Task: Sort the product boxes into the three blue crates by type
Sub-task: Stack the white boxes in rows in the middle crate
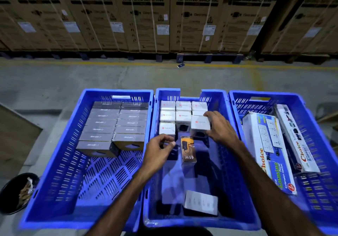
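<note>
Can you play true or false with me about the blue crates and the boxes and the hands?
1. The left crate holds dark boxes in rows. True.
2. The right hand holds a white box. True.
3. Both hands are over the right crate. False: they are over the middle crate.
4. The orange 65W box lies in the left crate. False: it is in the middle one.
5. The long boxes are in the right crate. True.

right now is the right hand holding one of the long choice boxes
No, the right hand grips a small white box in the middle crate.
</note>
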### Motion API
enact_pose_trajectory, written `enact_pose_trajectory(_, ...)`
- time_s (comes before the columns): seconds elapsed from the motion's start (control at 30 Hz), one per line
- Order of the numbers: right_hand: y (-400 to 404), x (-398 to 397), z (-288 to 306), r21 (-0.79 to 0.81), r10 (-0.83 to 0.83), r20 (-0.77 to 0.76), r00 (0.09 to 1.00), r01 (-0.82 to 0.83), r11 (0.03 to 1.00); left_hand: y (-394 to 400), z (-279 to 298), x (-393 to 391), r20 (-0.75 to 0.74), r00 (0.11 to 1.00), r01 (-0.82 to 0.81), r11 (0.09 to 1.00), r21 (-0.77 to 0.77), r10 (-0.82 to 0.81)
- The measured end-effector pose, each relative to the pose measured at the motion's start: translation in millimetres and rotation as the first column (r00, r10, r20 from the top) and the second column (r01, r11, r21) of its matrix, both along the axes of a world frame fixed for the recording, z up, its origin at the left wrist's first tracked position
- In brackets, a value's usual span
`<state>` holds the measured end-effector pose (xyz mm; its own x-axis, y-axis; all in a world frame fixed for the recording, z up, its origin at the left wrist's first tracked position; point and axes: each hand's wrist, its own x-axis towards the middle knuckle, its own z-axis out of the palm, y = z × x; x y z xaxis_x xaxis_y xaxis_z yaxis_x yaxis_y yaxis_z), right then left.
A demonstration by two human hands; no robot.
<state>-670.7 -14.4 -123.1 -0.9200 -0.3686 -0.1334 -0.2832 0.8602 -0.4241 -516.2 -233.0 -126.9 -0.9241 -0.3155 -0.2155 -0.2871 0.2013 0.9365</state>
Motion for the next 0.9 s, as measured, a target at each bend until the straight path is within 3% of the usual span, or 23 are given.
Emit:
enact_pose_trajectory(0.17, 8, 5, -1, 0.014, -0.036, -0.040, 0.999, 0.037, 0.999, 6, -4, -2, 0.026, 0.991, 0.136, 0.983, -0.123, -0.134)
enact_pose_trajectory(0.27, 7, 9, -6, 0.016, -0.045, -0.040, 0.998, 0.046, 0.999, 13, -16, -7, 0.099, 0.942, 0.337, 0.897, -0.285, -0.322)
enact_pose_trajectory(0.33, 8, 12, -8, 0.026, -0.064, -0.043, 0.997, 0.065, 0.998, 18, -27, -12, 0.163, 0.893, 0.448, 0.783, -0.431, -0.420)
enact_pose_trajectory(0.4, 9, 14, -10, 0.025, -0.075, -0.047, 0.996, 0.076, 0.997, 29, -40, -20, 0.294, 0.827, 0.553, 0.600, -0.579, -0.478)
enact_pose_trajectory(0.47, 12, 15, -12, 0.007, -0.077, -0.056, 0.995, 0.077, 0.997, 44, -48, -33, 0.458, 0.748, 0.650, 0.389, -0.653, -0.481)
enact_pose_trajectory(0.5, 13, 16, -12, -0.004, -0.082, -0.056, 0.995, 0.081, 0.997, 52, -51, -41, 0.516, 0.719, 0.683, 0.333, -0.650, -0.466)
enact_pose_trajectory(0.57, 14, 14, -12, -0.020, -0.090, -0.052, 0.995, 0.089, 0.996, 66, -54, -54, 0.592, 0.686, 0.725, 0.327, -0.606, -0.423)
enact_pose_trajectory(0.7, 15, 12, -9, -0.025, -0.083, -0.057, 0.995, 0.082, 0.996, 79, -65, -64, 0.650, 0.659, 0.745, 0.453, -0.491, -0.380)
enact_pose_trajectory(0.9, 22, 16, -13, -0.092, -0.097, 0.001, 0.995, 0.097, 0.991, 55, -65, -21, 0.542, 0.720, 0.692, 0.512, -0.509, -0.434)
